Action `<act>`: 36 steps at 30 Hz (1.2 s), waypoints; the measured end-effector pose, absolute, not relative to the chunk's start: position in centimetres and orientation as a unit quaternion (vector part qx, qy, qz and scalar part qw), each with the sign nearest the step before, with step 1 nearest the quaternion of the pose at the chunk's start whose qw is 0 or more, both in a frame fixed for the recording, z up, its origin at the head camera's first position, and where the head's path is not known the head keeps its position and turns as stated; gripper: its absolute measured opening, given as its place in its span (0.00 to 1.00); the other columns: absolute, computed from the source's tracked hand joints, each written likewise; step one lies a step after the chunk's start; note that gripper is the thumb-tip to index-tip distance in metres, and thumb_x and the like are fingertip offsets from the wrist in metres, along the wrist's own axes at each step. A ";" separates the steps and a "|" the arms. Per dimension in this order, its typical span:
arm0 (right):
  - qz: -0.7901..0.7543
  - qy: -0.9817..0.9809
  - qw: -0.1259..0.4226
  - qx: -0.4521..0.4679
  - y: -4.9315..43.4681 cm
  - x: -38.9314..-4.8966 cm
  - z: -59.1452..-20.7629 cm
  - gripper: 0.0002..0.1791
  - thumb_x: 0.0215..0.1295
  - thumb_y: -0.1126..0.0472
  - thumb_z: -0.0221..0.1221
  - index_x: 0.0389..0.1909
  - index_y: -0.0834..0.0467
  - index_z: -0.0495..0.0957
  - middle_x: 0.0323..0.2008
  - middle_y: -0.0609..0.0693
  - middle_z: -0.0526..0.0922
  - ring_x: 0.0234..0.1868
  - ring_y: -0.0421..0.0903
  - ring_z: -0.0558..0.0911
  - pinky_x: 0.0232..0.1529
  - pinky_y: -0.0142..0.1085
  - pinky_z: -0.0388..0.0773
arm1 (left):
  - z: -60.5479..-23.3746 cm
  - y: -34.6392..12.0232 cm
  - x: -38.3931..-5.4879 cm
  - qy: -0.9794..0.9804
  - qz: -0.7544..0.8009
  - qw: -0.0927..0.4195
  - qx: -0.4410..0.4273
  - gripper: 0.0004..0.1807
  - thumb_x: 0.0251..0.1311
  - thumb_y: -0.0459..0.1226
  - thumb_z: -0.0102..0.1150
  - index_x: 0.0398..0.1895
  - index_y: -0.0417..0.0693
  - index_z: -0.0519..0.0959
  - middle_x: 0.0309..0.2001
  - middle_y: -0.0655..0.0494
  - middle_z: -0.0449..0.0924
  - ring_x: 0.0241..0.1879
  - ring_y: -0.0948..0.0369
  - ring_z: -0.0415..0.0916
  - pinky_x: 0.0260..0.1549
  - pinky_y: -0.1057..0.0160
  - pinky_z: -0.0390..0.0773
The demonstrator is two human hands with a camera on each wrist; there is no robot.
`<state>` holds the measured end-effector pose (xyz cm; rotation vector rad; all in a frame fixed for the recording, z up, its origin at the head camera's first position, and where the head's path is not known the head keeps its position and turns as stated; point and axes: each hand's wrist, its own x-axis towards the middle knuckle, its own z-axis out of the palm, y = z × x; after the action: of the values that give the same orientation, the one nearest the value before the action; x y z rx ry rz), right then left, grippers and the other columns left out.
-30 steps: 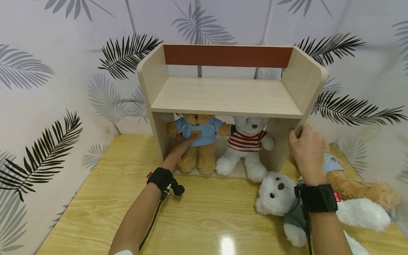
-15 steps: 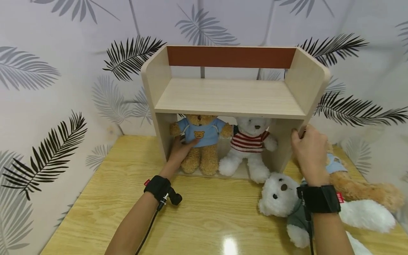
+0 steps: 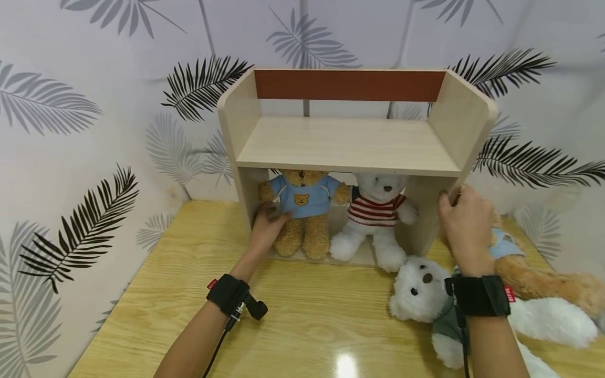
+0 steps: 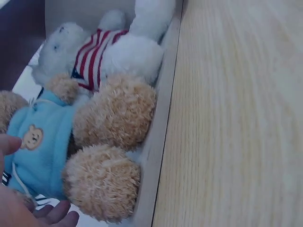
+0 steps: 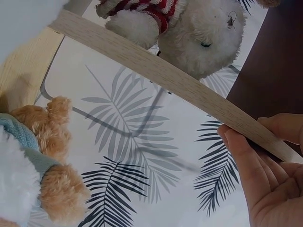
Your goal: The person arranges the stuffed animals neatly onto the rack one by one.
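A brown teddy bear (image 3: 312,202) in a blue top sits upright in the lower compartment of a wooden shelf (image 3: 350,144), its head partly hidden by the middle board. Beside it sits a white teddy bear (image 3: 375,212) in a red-striped sweater. My left hand (image 3: 268,226) is at the brown bear's left side, thumb in front of the blue top and fingers apart; whether it touches the bear I cannot tell. With thumb and fingers, my right hand (image 5: 265,170) grips the edge of the shelf's right side panel (image 5: 156,71).
On the table (image 3: 293,325) to the right lie a white teddy bear (image 3: 420,289) in a dark green top and another brown bear (image 3: 534,268) in light blue, partly behind my right arm. A leaf-patterned wall covering (image 3: 94,173) stands behind the shelf.
My left hand has drawn back and down from the brown bear's chest, uncovering the bear emblem on the top. My right hand keeps its grip on the panel. The head view has shifted slightly.
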<state>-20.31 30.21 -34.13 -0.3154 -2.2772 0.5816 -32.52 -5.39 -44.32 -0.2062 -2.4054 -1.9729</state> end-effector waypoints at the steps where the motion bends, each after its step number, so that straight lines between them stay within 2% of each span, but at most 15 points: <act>1: 0.228 -0.890 0.375 -0.126 30.2 -20.3 -34.2 0.17 0.71 0.59 0.54 0.25 0.68 0.74 0.22 0.67 0.79 0.24 0.68 0.80 0.21 0.55 0.72 | -44.2 -5.4 -32.2 -0.772 -0.632 0.016 -0.067 0.41 0.68 0.43 0.61 0.76 0.39 0.54 0.71 0.37 0.59 0.65 0.41 0.66 0.60 0.46 0.71; 7: 0.230 -0.889 0.371 -0.136 30.2 -20.4 -34.3 0.18 0.72 0.57 0.54 0.27 0.68 0.74 0.24 0.68 0.79 0.27 0.69 0.80 0.24 0.56 0.72 | -43.4 -5.8 -30.6 -0.807 -0.586 0.036 -0.063 0.39 0.67 0.41 0.61 0.76 0.37 0.55 0.69 0.35 0.63 0.61 0.39 0.70 0.55 0.45 0.74; 10: 0.229 -0.889 0.372 -0.134 30.1 -20.4 -34.3 0.18 0.72 0.58 0.54 0.27 0.69 0.74 0.24 0.68 0.79 0.27 0.68 0.80 0.24 0.56 0.72 | -43.2 -6.3 -29.9 -0.816 -0.573 0.036 -0.068 0.36 0.66 0.40 0.61 0.73 0.34 0.59 0.66 0.34 0.66 0.60 0.40 0.72 0.53 0.45 0.76; 14: 0.230 -0.889 0.371 -0.136 30.1 -20.5 -34.4 0.19 0.72 0.57 0.54 0.27 0.69 0.74 0.23 0.68 0.79 0.26 0.67 0.80 0.23 0.54 0.71 | -42.6 -7.2 -29.0 -0.828 -0.554 0.034 -0.077 0.26 0.66 0.39 0.60 0.63 0.33 0.73 0.59 0.36 0.74 0.54 0.43 0.77 0.49 0.46 0.78; 17: 0.230 -0.889 0.371 -0.137 30.1 -20.5 -34.4 0.19 0.72 0.58 0.54 0.26 0.68 0.74 0.23 0.67 0.78 0.26 0.67 0.79 0.22 0.53 0.70 | -42.2 -7.7 -28.7 -0.839 -0.537 0.044 -0.083 0.18 0.66 0.39 0.60 0.53 0.35 0.80 0.51 0.41 0.80 0.48 0.47 0.79 0.47 0.49 0.78; 21: 0.229 -0.888 0.376 -0.133 30.1 -20.5 -34.4 0.18 0.71 0.59 0.54 0.25 0.68 0.73 0.21 0.66 0.77 0.24 0.66 0.79 0.21 0.50 0.68 | -41.7 -8.5 -28.4 -0.847 -0.520 0.062 -0.086 0.12 0.66 0.38 0.60 0.45 0.39 0.84 0.44 0.46 0.83 0.43 0.50 0.79 0.42 0.52 0.78; 26: 0.226 -0.888 0.379 -0.132 30.1 -20.4 -34.2 0.18 0.71 0.59 0.53 0.23 0.66 0.72 0.20 0.65 0.77 0.23 0.66 0.79 0.20 0.51 0.69 | -41.0 -9.3 -28.2 -0.846 -0.522 0.069 -0.087 0.11 0.65 0.39 0.59 0.43 0.41 0.84 0.40 0.48 0.83 0.40 0.51 0.79 0.36 0.56 0.77; 29: 0.225 -0.887 0.382 -0.132 30.1 -20.4 -34.1 0.18 0.71 0.59 0.53 0.23 0.66 0.72 0.20 0.65 0.77 0.24 0.67 0.79 0.21 0.53 0.70 | -40.7 -9.8 -28.3 -0.846 -0.511 0.114 -0.097 0.11 0.64 0.40 0.61 0.38 0.40 0.85 0.35 0.48 0.83 0.35 0.52 0.79 0.32 0.58 0.77; 33: 0.225 -0.887 0.383 -0.126 30.1 -20.4 -34.2 0.18 0.72 0.59 0.54 0.24 0.68 0.73 0.22 0.67 0.78 0.25 0.68 0.80 0.21 0.55 0.72 | -40.9 -10.5 -28.5 -0.843 -0.488 0.206 -0.091 0.11 0.61 0.43 0.65 0.28 0.44 0.80 0.27 0.51 0.80 0.28 0.54 0.76 0.25 0.59 0.72; 36: 0.227 -0.890 0.377 -0.125 30.2 -20.4 -34.3 0.18 0.72 0.59 0.53 0.26 0.69 0.74 0.23 0.69 0.79 0.25 0.68 0.80 0.21 0.55 0.73 | -41.1 -10.9 -29.0 -0.832 -0.493 0.244 -0.073 0.16 0.59 0.43 0.68 0.32 0.43 0.72 0.31 0.49 0.76 0.29 0.52 0.73 0.27 0.57 0.70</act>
<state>-20.36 30.16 -34.25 -0.3185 -2.2751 0.5801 -28.95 -10.87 -41.11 -0.2004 -2.2715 -1.3464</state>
